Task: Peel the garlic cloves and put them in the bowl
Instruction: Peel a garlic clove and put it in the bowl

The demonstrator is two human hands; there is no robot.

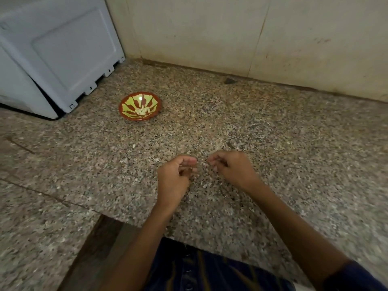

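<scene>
L hand (176, 175) and R hand (228, 169) hover close together over the granite counter (273, 143), fingers curled inward, tips nearly meeting. Can't tell if a clove is pinched between them, too blurred. Farther back-left, well apart from the hands, sits the bowl (126, 111) w/ peeled garlic cloves (142, 110) inside, near a white appliance (58, 53).

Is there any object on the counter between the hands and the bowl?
Nothing visible blocks it. The granite counter between the left hand, right hand and the bowl holds only tiny scraps.
</scene>
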